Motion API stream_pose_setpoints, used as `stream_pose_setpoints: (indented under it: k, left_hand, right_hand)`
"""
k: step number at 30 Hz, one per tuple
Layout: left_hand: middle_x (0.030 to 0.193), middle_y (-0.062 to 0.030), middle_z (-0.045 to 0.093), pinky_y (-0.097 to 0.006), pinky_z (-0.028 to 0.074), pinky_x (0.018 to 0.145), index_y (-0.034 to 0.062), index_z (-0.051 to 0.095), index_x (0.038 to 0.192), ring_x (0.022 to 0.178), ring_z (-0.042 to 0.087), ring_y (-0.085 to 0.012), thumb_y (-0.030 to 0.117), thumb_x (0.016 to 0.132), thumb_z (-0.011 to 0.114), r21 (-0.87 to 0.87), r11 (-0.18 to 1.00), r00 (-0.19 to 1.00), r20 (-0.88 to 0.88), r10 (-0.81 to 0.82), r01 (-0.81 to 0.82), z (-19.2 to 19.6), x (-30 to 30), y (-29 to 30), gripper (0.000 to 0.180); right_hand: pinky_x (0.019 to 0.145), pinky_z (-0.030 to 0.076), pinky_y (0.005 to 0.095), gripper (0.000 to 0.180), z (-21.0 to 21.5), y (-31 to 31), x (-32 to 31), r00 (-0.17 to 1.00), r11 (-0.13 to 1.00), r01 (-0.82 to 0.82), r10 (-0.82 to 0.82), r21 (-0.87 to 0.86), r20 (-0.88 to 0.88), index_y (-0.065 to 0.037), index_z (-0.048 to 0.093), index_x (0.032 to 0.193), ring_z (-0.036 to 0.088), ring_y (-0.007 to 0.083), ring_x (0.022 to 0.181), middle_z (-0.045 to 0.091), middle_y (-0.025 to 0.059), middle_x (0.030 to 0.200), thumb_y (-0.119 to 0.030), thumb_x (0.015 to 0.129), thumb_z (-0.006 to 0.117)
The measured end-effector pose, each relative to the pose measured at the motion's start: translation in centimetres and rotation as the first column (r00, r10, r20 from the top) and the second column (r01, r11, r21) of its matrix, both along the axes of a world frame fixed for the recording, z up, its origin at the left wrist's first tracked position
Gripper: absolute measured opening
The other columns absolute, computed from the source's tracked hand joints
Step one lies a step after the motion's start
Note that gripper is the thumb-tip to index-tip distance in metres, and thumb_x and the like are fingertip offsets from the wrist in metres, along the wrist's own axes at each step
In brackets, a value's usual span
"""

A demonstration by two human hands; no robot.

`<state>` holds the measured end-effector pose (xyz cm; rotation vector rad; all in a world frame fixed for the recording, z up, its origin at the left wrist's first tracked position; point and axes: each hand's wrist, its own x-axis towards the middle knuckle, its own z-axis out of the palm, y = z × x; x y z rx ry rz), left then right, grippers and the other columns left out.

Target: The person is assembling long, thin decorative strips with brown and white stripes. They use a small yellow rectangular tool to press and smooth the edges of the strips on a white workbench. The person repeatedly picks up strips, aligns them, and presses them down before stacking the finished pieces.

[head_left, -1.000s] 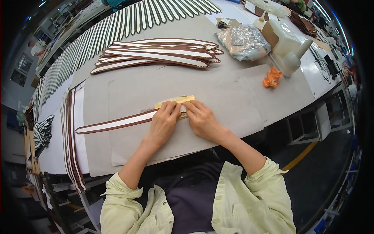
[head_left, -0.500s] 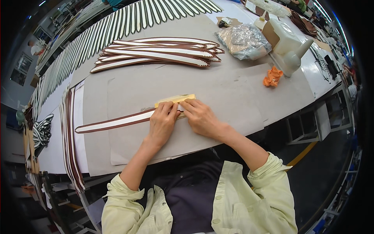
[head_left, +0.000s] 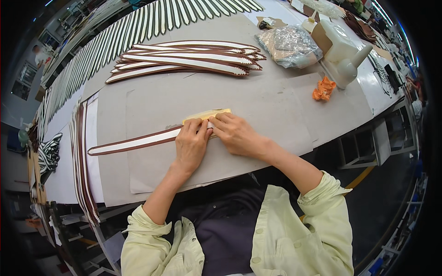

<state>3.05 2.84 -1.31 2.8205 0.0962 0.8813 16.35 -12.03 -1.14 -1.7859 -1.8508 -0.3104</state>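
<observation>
A long strap [head_left: 138, 143], white along its middle with brown edges, lies across the grey board, its pointed end to the left. My left hand [head_left: 191, 143] is closed on the strap near its right end, fingertips pinching it. Close against it, my right hand [head_left: 236, 135] pinches the same end, the two hands' thumbs nearly meeting. Just beyond the fingertips is a flat yellow pad [head_left: 207, 115], partly covered by my fingers. The strap's right tip is mostly hidden between my hands.
A pile of similar straps [head_left: 184, 60] lies beyond my hands. More straps [head_left: 82, 156] hang over the table's left front edge. At the right are a crumpled orange piece [head_left: 324, 88], a clear plastic bag [head_left: 290, 46] and a white bottle [head_left: 347, 69]. Dark-edged strips [head_left: 156, 20] line the far side.
Both hands stay on the strap's right end, with the right fingers shifted slightly to the left and closer to the left hand. The strap and yellow pad look nearly unmoved.
</observation>
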Motion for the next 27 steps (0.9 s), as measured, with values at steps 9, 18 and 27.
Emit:
stream_pose_setpoints:
  k: [9,18,27]
  left_hand:
    - [0.111,-0.0086,0.064,-0.042,0.054,0.083,0.0011,0.071,0.118,0.102,0.063,-0.0286,0.009,0.088,0.076,0.037,0.997,0.998,-0.015,-0.068,0.068,0.8,-0.3,0.3,0.031]
    - [0.112,-0.0096,0.064,-0.044,0.052,0.085,-0.0006,0.071,0.113,0.104,0.063,-0.0296,0.01,0.091,0.073,0.104,0.991,0.996,-0.052,-0.073,0.078,0.9,-0.1,0.3,0.025]
    - [0.109,-0.0126,0.065,-0.044,0.051,0.087,-0.0032,0.07,0.112,0.105,0.063,-0.0315,0.007,0.089,0.072,0.009,0.999,0.999,-0.036,-0.041,0.041,1.5,-0.5,0.2,0.025]
  right_hand:
    - [0.1,0.052,0.043,0.03,0.0,-0.7,-1.1,0.997,0.996,0.071,-0.069,-0.061,0.037,0.011,0.067,0.104,0.062,0.0354,0.111,0.065,0.0224,0.116,0.001,0.076,0.065]
    - [0.099,0.05,0.0459,0.023,-0.7,-1.2,-2.1,0.975,0.972,0.218,-0.221,0.087,0.018,0.007,0.064,0.095,0.061,0.036,0.107,0.064,0.0197,0.11,0.0,0.073,0.063]
    - [0.098,0.045,0.0457,0.012,-0.6,-0.2,-2.5,0.919,0.929,0.357,-0.33,0.099,-0.214,-0.001,0.065,0.093,0.057,0.0323,0.106,0.062,0.0141,0.104,-0.008,0.085,0.07]
